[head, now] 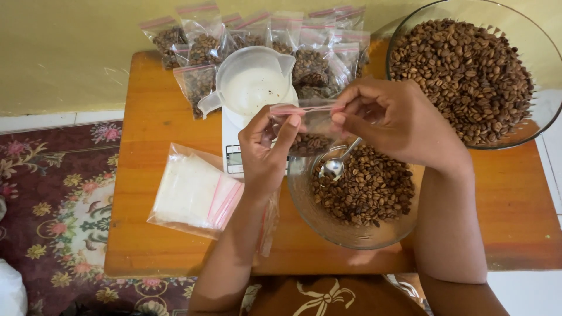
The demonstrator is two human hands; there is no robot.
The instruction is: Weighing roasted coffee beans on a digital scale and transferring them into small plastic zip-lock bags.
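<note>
Both hands held one small zip bag (310,126) above the small glass bowl (304,202): the left hand (266,149) pinched its left top corner, the right hand (392,120) its right end, apparently pressing the pink seal. The bag held coffee beans. A row of filled bags (257,50) lay behind the white jug (254,82). A stack of empty bags (196,193) and a large bowl of beans (468,70) suggested much packing remained.

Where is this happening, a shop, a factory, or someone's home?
Most likely a home: a low wooden table stands on a tiled floor beside a flowered rug. Both hands hold a small zip bag of coffee beans, with filled bags lined along the wall.
</note>
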